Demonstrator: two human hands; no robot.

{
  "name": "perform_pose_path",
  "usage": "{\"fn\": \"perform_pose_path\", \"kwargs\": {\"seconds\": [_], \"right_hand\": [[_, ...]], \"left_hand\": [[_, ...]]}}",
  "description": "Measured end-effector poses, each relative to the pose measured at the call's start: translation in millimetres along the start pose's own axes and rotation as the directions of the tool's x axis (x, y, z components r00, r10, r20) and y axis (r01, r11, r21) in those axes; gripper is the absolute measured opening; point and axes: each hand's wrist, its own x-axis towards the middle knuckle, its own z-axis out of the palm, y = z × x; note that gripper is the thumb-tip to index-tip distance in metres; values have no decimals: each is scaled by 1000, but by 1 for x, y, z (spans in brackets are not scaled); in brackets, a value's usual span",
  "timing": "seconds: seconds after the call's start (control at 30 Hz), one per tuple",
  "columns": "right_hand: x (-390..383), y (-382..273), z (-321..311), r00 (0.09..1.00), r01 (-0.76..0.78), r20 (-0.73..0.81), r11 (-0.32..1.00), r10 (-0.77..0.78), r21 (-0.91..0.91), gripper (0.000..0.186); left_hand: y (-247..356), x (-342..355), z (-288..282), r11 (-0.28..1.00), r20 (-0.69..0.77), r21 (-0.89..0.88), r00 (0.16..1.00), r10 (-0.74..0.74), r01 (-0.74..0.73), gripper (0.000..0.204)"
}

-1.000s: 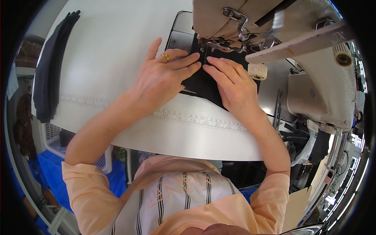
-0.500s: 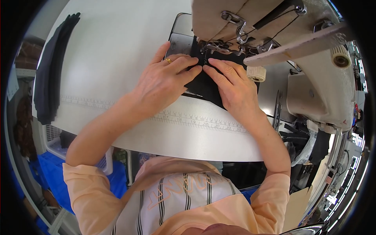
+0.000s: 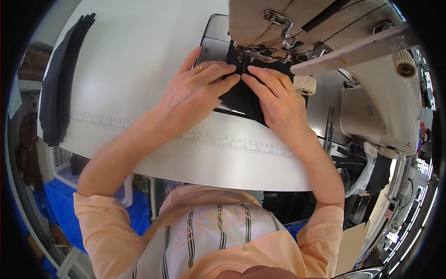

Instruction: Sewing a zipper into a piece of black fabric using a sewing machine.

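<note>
Black cloth (image 3: pixel 239 96) spans left hand (image 3: pixel 189 93) and right hand (image 3: pixel 281 101) — beneath their fingertips.

A sewing workshop: industrial sewing machine (image 3: pixel 378 109), ruler-marked table (image 3: pixel 130 56), dark cloth pile (image 3: pixel 60 88).

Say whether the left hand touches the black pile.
Apart. The head view shows a stretch of white table between the left hand and the black pile.
</note>
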Motion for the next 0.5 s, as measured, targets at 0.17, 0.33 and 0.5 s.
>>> {"fn": "perform_pose_path", "kwargs": {"seconds": [0.17,0.33,0.5], "right_hand": [[0,1,0,1000,1,5,1000,-1,-1,43],[1,1,1,1000,-6,-3,1000,6,-5,43],[1,3,2,1000,4,-20,1000,-4,-8,43]], "left_hand": [[0,0,0,1000,10,-8,1000,-8,8,59],[0,1,-1,999,10,-45,1000,-22,23,59],[-1,1,0,999,1,-48,1000,-10,10,59]]}}
